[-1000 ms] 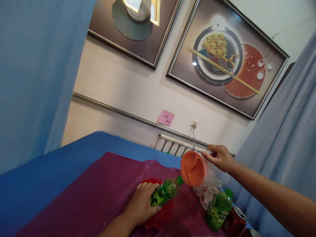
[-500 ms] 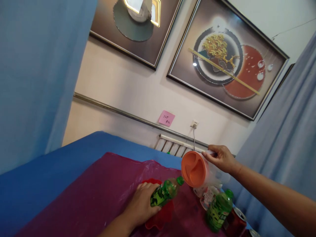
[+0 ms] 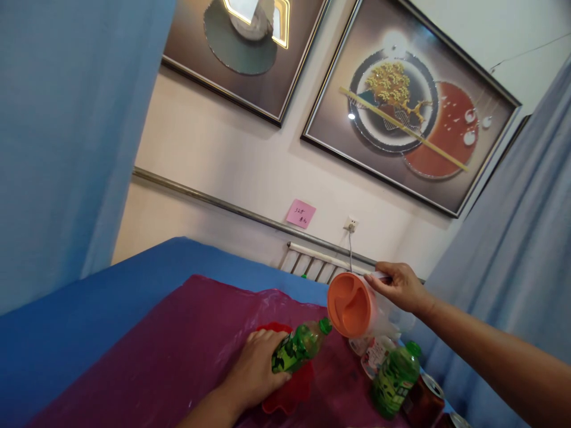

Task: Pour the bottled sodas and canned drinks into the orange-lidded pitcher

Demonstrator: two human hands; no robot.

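Observation:
My left hand [image 3: 259,368] is closed round a green-labelled drink bottle [image 3: 295,348], which leans to the right with its green cap on. Under that bottle lies a red dish with a wavy edge [image 3: 289,392], partly covered by my hand and the bottle. My right hand [image 3: 399,288] grips the pale handle of a pitcher with an orange lid [image 3: 350,306]. The pitcher is tipped so its lid faces me, just beyond the bottle cap; its body is mostly hidden behind the lid. Bottle and pitcher look close, but I cannot tell if they touch.
To the right stand another green bottle [image 3: 396,380], a clear patterned container [image 3: 376,356] and dark red cans [image 3: 426,398]. A magenta plastic sheet [image 3: 178,351] covers part of the blue table [image 3: 191,258]. Blue curtains [image 3: 66,148] hang at both sides. Behind are a radiator [image 3: 321,261] and a wall rail [image 3: 223,205].

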